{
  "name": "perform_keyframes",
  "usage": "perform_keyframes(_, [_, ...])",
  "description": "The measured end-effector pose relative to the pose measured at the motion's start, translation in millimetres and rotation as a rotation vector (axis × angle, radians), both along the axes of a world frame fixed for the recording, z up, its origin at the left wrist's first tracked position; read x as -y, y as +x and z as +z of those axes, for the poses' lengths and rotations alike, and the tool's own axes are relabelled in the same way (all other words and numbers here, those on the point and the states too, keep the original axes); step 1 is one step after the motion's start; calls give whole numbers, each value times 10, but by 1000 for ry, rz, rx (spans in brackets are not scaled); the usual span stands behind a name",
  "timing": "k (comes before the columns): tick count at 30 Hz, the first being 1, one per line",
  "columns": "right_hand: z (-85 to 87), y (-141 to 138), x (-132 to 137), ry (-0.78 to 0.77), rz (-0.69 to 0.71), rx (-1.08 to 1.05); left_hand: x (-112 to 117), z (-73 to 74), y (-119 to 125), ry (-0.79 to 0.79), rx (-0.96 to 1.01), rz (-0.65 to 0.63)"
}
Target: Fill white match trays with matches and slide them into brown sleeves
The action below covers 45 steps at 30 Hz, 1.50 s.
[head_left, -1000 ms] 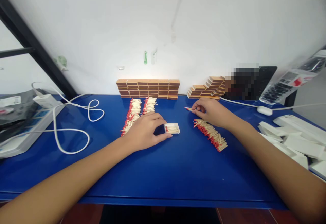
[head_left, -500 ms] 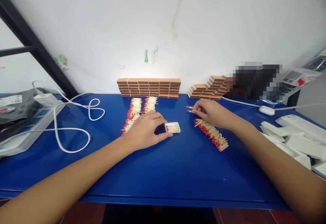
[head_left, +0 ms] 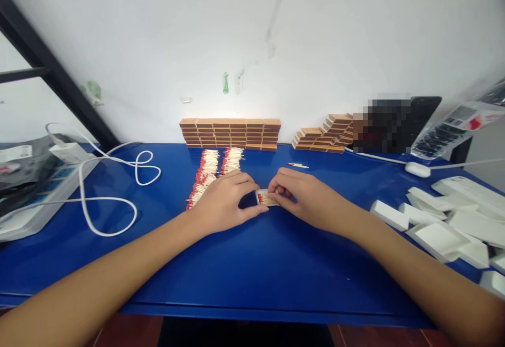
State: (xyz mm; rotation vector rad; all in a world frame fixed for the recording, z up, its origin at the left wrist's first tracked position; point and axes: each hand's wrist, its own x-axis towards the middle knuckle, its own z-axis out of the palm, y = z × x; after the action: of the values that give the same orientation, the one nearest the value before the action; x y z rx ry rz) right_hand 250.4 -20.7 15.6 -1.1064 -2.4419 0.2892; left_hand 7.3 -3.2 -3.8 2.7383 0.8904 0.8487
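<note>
On the blue table, a small white matchbox tray point(head_left: 258, 198) holds several red-tipped matches point(head_left: 263, 198). My left hand point(head_left: 226, 202) grips the tray's left end between thumb and fingers. Bent over its right end, my right hand point(head_left: 305, 194) has its fingertips pinched on matches at the tray; the fingers partly hide them. To the left, long rows of matches point(head_left: 231, 160) lie partly behind my left hand. A few loose matches point(head_left: 298, 166) rest beyond my right hand. The match pile on the right is hidden by my right hand and arm.
Stacked matchbox sleeves point(head_left: 231, 134) stand against the wall, with a stepped stack point(head_left: 323, 139) to the right. White trays point(head_left: 442, 236) are heaped at far right. A white cable point(head_left: 110, 199) loops beside a power strip point(head_left: 51, 189) at left.
My right hand has moved left and toward me, from beside the loose matches to the tray. The left hand keeps its place. More white trays show at right as the view has shifted slightly.
</note>
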Motion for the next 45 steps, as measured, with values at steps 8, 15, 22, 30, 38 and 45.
perform_keyframes(8, [4,426,-363,80,-215,-58,-6,6,-8,-7,-1,0])
perform_keyframes(15, [-186,852,-717,16,-327,81,-6,8,-11,-12,-11,11])
perform_keyframes(22, [-226,810,-703,-23,-337,100,-2,-1,-11,-25,-26,9])
perform_keyframes(30, [-36,489,-408,11,-184,41,-12,-24,-13,-8,-12,31])
perform_keyframes(38, [62,124,-43,106,-24,57,3,11,3,-18,-18,25])
perform_keyframes(45, [-24,73,-43,13,-11,77,2,-14,-1,-8,-3,-4])
